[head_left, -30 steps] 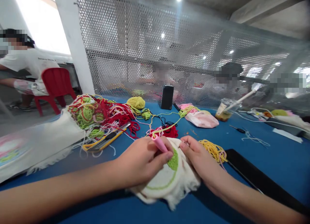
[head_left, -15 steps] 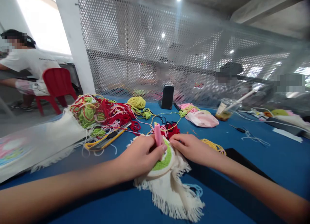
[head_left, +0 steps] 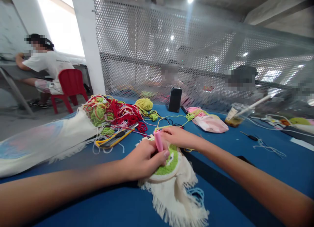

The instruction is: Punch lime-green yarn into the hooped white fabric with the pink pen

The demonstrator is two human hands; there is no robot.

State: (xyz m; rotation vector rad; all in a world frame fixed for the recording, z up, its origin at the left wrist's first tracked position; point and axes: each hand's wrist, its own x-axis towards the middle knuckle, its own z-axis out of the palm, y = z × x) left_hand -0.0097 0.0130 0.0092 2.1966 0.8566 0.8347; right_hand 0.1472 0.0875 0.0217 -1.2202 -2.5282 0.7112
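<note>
My left hand point(head_left: 143, 158) gripped the pink punch needle point(head_left: 158, 141) upright, its tip on the green stitching of the embroidery hoop point(head_left: 169, 165). My right hand point(head_left: 177, 136) lay on the hoop's far edge with fingers curled loosely; I could not tell whether it pinched anything. The hoop sat on the blue table point(head_left: 270, 161), its fringed white cloth point(head_left: 176, 197) spilling toward me, the tangled yarn pile point(head_left: 110, 114) lying beyond the hoop to the left.

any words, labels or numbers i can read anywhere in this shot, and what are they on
None can be read.
White t-shirt of the seated person at far left: a dark line of print across the back, too small and blurred to read.
Plastic cup with a straw on the blue table: a pale label on its side, too blurred to read.
Dark phone standing by the mesh screen: no visible text.
</note>
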